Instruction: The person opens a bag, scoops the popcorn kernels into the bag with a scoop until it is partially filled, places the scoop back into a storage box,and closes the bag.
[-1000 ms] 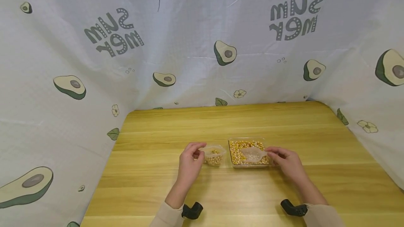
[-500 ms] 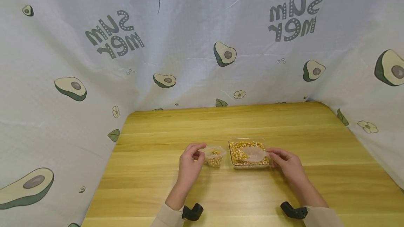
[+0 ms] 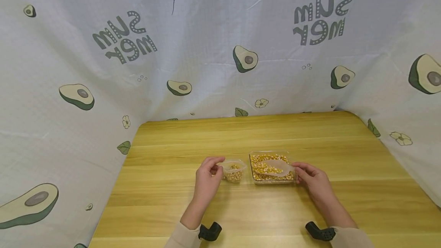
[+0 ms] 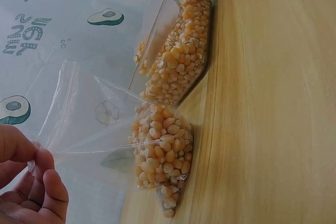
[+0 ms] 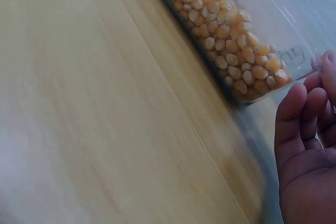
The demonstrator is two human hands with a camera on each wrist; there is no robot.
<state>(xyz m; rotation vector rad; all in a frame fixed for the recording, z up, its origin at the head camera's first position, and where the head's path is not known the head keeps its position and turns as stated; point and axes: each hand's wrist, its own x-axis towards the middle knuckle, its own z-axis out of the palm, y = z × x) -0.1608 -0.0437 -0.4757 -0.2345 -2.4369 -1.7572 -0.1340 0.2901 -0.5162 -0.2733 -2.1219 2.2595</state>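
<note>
My left hand point(image 3: 208, 173) pinches the rim of a clear plastic bag point(image 4: 84, 116), holding its mouth up and spread. Corn kernels point(image 4: 163, 148) fill the bag's lower part, which rests on the table. To its right stands a clear rectangular container point(image 3: 274, 182) of yellow and white corn kernels. My right hand point(image 3: 314, 181) pinches the handle of a translucent scoop point(image 3: 285, 167) between thumb and fingers at the container's right edge. Kernels lie heaped on the scoop, low over the corn. In the right wrist view, the curled fingers point(image 5: 291, 119) show close to the container's corner.
The wood-grain table point(image 3: 241, 217) extends around both containers. A white cloth printed with avocados point(image 3: 206, 60) hangs behind the table and along its sides. A black wrist mount point(image 3: 210, 231) sits at the left sleeve, another black mount point(image 3: 320, 232) at the right.
The scoop, earlier showing few kernels, has shifted slightly left and levelled in the container, and now carries a heap of corn. My left hand and the bag have stayed in place.
</note>
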